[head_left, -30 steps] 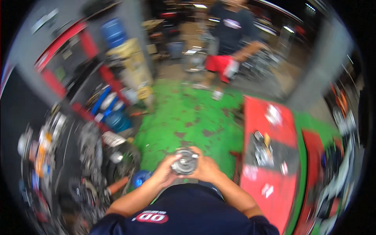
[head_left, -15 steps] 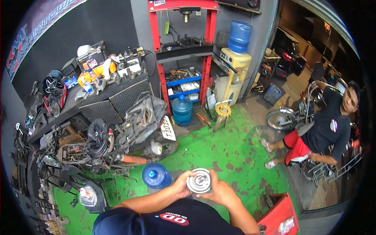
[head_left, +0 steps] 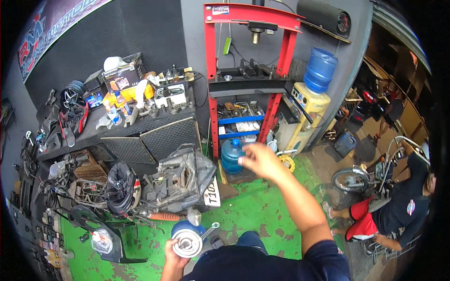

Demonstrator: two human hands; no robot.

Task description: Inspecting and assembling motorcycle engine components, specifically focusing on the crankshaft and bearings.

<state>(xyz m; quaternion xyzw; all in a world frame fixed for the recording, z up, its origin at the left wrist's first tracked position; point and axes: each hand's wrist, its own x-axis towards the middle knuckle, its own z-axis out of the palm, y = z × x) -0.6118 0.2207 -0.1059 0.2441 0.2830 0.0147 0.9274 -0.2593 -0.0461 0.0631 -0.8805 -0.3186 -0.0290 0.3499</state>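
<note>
My left hand (head_left: 173,256) grips the rim of a round, pale metal crankshaft (head_left: 187,244), low in front of my body. A connecting rod (head_left: 209,230) sticks out from its upper right side, ending in a ring. My right arm reaches forward, and my right hand (head_left: 258,160) is raised in the air with thumb and forefinger apart. Nothing shows in it. Behind the right hand, in line with it, stands a blue water jug (head_left: 231,159) at the foot of a red shop press (head_left: 213,117). Another blue jug (head_left: 183,228) is partly hidden behind the crankshaft.
A partly stripped motorcycle (head_left: 173,182) stands at the left, before a workbench (head_left: 126,124) crowded with parts. A water dispenser (head_left: 307,112) is right of the press. At the right, a person in a dark shirt (head_left: 398,206) is beside a motorcycle wheel (head_left: 350,180).
My right hand has let go of the crankshaft and swung up and forward. The left hand has carried the crankshaft left and down. My view has shifted, and the connecting rod now shows.
</note>
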